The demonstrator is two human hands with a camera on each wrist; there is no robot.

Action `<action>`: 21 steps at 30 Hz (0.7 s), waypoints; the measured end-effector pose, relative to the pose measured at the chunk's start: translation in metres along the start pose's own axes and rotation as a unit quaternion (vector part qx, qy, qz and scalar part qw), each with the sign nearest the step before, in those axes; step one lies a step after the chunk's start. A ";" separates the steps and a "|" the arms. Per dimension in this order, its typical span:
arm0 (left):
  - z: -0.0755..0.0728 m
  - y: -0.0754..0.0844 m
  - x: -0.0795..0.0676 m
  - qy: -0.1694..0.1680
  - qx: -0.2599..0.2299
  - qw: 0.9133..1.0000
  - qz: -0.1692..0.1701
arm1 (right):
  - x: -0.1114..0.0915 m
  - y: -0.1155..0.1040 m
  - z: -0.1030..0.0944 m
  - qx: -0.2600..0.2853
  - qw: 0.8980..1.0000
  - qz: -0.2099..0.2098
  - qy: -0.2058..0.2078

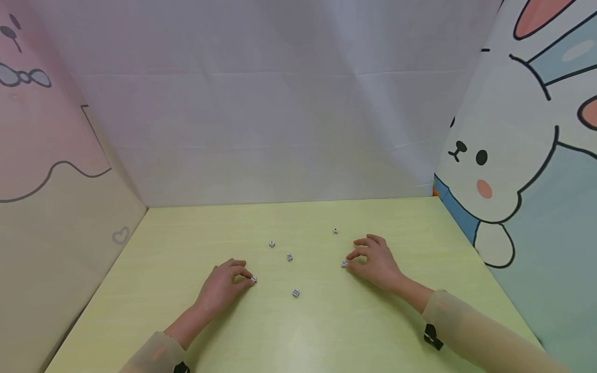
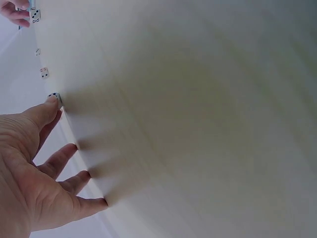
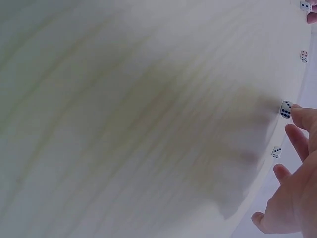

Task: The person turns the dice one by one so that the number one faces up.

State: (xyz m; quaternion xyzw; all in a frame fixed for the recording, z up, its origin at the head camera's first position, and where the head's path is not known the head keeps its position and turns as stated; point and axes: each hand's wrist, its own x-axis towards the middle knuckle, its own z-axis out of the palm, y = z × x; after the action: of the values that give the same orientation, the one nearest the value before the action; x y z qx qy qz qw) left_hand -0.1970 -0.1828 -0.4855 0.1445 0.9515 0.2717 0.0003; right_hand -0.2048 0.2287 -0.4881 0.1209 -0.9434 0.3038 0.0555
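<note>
My left hand [image 1: 223,286] pinches a small white die [image 1: 254,279] between thumb and index finger at the table surface. In the left wrist view its thumb covers part of that die [image 2: 55,98], and the other fingertips reach down to the tabletop. Over on the right, my right hand [image 1: 377,263] has thumb and index finger on another white die [image 1: 344,263], whose dark pips show in the right wrist view. Between the hands lie loose dice: one nearest me [image 1: 296,293], a middle die [image 1: 289,257] and a farther die [image 1: 272,244].
One more die [image 1: 335,231] lies beyond the right hand, toward the back. The pale yellow table [image 1: 196,228] ends at a white cloth backdrop [image 1: 280,129]. Printed panels stand on both sides, the right one with a cartoon rabbit [image 1: 508,171].
</note>
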 end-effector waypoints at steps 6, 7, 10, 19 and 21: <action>0.000 -0.001 0.001 -0.001 -0.001 1.000 0.002 | 0.004 -0.002 0.002 -0.054 0.998 -0.012 0.006; 0.000 -0.001 0.001 -0.002 -0.001 1.000 0.003 | 0.004 -0.003 0.002 -0.059 0.998 -0.011 0.004; 0.001 -0.002 0.001 -0.004 -0.002 1.000 0.003 | 0.005 -0.004 0.002 -0.068 0.998 -0.007 0.000; 0.002 -0.004 0.001 -0.004 0.000 1.000 0.003 | 0.007 -0.006 0.005 -0.073 0.997 -0.012 0.002; 0.003 -0.004 0.001 -0.004 0.000 1.000 0.001 | 0.007 -0.005 0.006 -0.074 0.997 -0.015 0.003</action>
State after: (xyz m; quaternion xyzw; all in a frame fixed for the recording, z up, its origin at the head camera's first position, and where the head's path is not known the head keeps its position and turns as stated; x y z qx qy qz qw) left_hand -0.1991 -0.1842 -0.4896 0.1467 0.9512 0.2715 0.0038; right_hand -0.2106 0.2202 -0.4892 0.1301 -0.9611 0.2326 0.0723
